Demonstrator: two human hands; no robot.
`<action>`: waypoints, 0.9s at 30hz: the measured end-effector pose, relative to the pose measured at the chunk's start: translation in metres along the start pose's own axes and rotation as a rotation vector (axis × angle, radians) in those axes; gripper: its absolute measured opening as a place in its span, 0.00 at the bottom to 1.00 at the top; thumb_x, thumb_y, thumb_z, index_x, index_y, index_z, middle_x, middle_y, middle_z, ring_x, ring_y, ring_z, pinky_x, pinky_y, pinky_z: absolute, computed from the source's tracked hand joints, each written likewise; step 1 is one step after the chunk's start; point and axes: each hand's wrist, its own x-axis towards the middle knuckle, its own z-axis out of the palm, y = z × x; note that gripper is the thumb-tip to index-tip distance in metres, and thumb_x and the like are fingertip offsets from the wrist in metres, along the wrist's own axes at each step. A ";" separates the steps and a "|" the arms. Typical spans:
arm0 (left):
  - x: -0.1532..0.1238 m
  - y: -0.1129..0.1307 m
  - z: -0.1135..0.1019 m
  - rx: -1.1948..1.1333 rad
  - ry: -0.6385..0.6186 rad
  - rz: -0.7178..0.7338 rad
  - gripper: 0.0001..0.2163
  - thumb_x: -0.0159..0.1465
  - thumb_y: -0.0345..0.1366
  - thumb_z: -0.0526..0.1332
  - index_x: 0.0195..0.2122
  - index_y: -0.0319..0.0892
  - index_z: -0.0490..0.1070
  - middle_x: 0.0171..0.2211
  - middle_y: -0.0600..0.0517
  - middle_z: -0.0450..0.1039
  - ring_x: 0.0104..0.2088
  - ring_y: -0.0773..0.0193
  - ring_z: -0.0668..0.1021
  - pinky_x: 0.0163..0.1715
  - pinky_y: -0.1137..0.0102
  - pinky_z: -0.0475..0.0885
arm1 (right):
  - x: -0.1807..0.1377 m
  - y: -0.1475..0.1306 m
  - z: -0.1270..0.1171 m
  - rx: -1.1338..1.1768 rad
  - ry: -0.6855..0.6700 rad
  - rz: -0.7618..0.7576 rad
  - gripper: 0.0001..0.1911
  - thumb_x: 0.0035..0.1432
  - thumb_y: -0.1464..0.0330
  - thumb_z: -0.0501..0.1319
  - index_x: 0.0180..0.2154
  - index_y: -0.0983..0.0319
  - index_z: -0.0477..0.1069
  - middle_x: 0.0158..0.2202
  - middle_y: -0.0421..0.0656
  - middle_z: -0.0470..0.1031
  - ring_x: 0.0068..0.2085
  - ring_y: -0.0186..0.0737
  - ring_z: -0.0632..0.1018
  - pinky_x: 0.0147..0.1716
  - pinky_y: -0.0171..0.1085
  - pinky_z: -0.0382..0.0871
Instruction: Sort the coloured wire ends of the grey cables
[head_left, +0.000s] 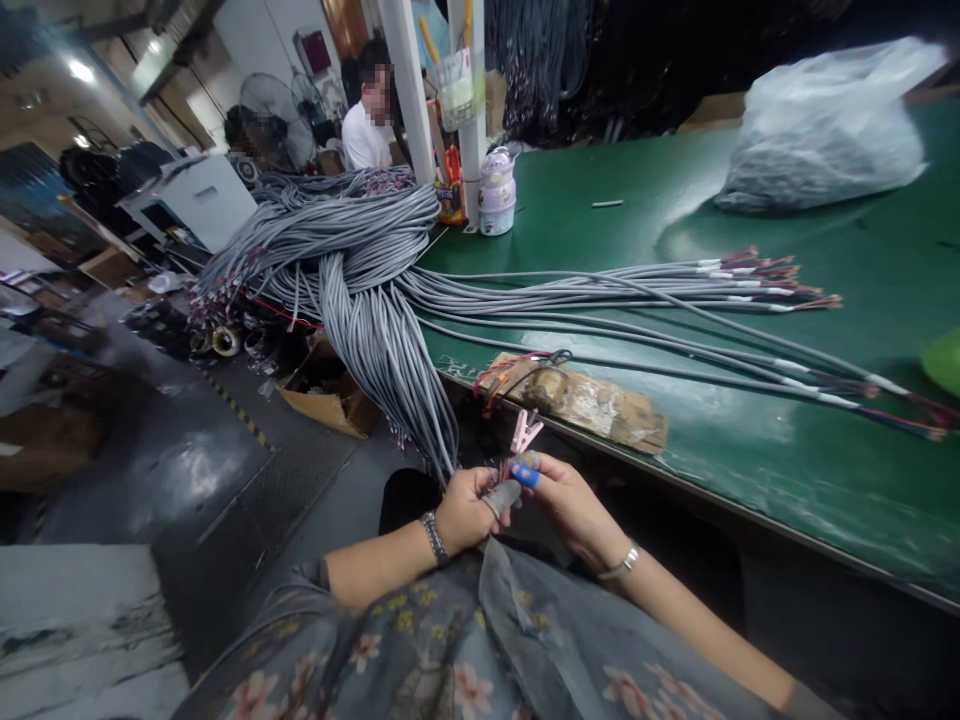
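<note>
Head view: at lower centre, the left hand (466, 508) and right hand (574, 495) meet with fingers closed, pinching thin coloured wires (504, 470) between them; what each fingertip grips is too small to tell. A pink clip (526, 432) stands just above the fingertips. As for progress, the wires in hand look unfinished; grey cables (540, 293) with white bands and coloured ends lie spread toward the right of the frame, perhaps already sorted, while a large cable pile (375, 215) fills upper left of centre, its state unclear. Part of it hangs over the table's edge, close to the left hand. The green table (637, 225) has its near edge running diagonally to lower right, above the right forearm; a wooden block (600, 405) along it limits upward movement. Bare green surface shows between the spread cables and a plastic bag (825, 140) at upper right.
</note>
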 end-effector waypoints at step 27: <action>0.009 0.013 0.014 -0.147 0.183 0.038 0.25 0.49 0.61 0.63 0.20 0.40 0.66 0.13 0.55 0.67 0.10 0.74 0.64 0.11 0.76 0.55 | 0.034 -0.006 0.005 0.338 0.079 -0.029 0.21 0.42 0.47 0.68 0.27 0.57 0.75 0.26 0.40 0.73 0.29 0.39 0.73 0.30 0.37 0.70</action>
